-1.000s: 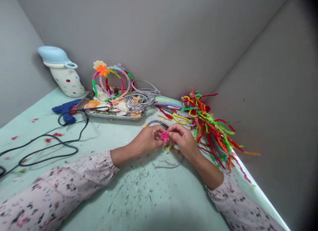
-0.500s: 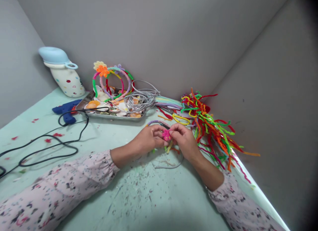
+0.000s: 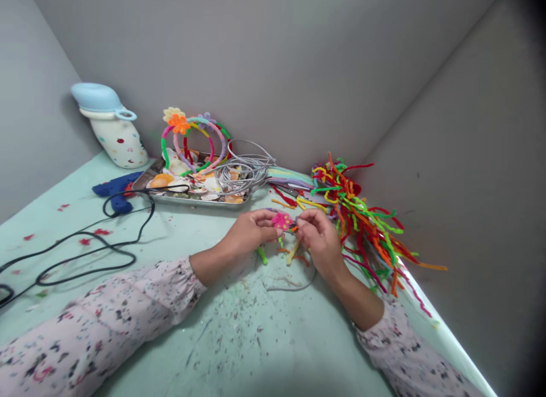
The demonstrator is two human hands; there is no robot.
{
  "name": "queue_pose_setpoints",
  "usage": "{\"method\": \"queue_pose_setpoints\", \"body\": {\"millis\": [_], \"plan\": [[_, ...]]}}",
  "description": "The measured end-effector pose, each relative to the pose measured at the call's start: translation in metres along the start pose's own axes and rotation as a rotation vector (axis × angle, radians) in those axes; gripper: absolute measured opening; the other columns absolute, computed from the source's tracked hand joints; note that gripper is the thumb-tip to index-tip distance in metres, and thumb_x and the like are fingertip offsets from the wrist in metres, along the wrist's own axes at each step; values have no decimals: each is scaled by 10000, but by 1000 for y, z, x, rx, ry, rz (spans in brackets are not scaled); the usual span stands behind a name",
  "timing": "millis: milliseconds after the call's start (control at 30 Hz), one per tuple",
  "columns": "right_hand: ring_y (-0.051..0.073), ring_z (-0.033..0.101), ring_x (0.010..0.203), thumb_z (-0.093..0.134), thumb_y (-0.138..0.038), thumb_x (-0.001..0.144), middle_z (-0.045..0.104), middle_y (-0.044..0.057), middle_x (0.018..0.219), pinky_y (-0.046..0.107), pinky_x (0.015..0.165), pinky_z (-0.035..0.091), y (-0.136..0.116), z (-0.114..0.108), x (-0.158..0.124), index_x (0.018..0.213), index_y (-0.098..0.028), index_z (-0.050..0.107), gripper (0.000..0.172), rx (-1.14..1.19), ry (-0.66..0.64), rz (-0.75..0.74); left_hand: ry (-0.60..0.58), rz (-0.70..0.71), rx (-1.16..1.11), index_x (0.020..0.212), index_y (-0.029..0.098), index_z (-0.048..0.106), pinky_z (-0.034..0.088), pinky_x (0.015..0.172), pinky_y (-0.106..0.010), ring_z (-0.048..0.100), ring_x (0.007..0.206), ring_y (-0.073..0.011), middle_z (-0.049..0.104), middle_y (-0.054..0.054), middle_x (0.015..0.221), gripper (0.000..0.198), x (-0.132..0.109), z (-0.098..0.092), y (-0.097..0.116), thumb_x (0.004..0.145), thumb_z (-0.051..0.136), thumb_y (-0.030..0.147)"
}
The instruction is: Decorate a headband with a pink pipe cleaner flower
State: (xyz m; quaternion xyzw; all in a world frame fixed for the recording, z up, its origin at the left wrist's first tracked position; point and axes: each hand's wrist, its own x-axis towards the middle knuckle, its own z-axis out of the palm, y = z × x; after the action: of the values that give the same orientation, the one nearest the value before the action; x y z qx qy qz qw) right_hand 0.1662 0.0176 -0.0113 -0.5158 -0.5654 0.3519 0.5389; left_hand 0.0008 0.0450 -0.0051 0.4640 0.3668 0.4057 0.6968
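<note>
My left hand (image 3: 245, 236) pinches a pink pipe-cleaner flower (image 3: 281, 221) over the table. Close beside it, my right hand (image 3: 322, 243) is closed, thumb against forefinger; what lies between those fingertips is too small to make out. Below the hands lie a bright green pipe-cleaner piece (image 3: 262, 256), a pale yellow piece (image 3: 292, 253) and a thin grey wire (image 3: 294, 288). Part of a purple pipe cleaner shows behind the left fingers, mostly hidden.
A metal tray (image 3: 191, 201) at the back carries pipe-cleaner hoops with flowers (image 3: 178, 124) and a coil of grey wire (image 3: 247, 172). On the left are a blue glue gun (image 3: 119, 192), its black cord (image 3: 85, 235) and a bottle (image 3: 117, 129). Many pipe cleaners (image 3: 367, 215) heap at right.
The flower has shifted slightly left and now faces up more openly in my left fingers. My right fingertips have come away from its petals. The green piece below shows more.
</note>
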Motion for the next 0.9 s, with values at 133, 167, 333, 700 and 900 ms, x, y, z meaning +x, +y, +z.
{"method": "queue_pose_setpoints", "body": {"millis": [133, 167, 333, 700, 900], "plan": [[139, 502, 623, 565, -275, 814, 560, 6, 723, 257, 585, 397, 3, 1, -4, 775, -198, 612, 98, -295, -46, -193, 104, 57, -23, 936, 117, 643, 466, 636, -222, 607, 718, -105, 688, -60, 869, 314, 3, -3, 3, 644, 756, 122], [140, 502, 619, 565, -265, 814, 566, 10, 720, 258, 581, 394, 3, 2, -5, 765, -195, 632, 109, -345, -72, -210, 113, 64, -27, 925, 118, 638, 469, 643, -224, 610, 730, -109, 685, -59, 868, 302, 3, -3, 3, 645, 753, 120], [149, 544, 614, 568, -278, 819, 629, 18, 725, 261, 581, 414, 7, 6, -6, 799, -197, 680, 140, -358, -158, -138, 123, 81, -38, 887, 128, 624, 473, 637, -231, 606, 705, -109, 669, -32, 799, 297, 3, -2, 1, 625, 766, 123], [116, 515, 522, 533, -216, 762, 566, -27, 566, 213, 505, 396, 6, 7, -6, 707, -179, 604, 96, -272, -211, 52, 101, 60, -97, 899, 129, 626, 490, 655, -215, 589, 649, -79, 630, 6, 714, 285, 4, -4, -1, 653, 770, 144], [117, 531, 563, 536, -246, 787, 586, -17, 626, 211, 533, 415, 8, 7, -6, 764, -174, 622, 115, -294, -232, 0, 152, 41, -114, 867, 121, 625, 505, 647, -228, 630, 681, -110, 674, -36, 760, 297, 5, -4, -1, 617, 785, 103]]}}
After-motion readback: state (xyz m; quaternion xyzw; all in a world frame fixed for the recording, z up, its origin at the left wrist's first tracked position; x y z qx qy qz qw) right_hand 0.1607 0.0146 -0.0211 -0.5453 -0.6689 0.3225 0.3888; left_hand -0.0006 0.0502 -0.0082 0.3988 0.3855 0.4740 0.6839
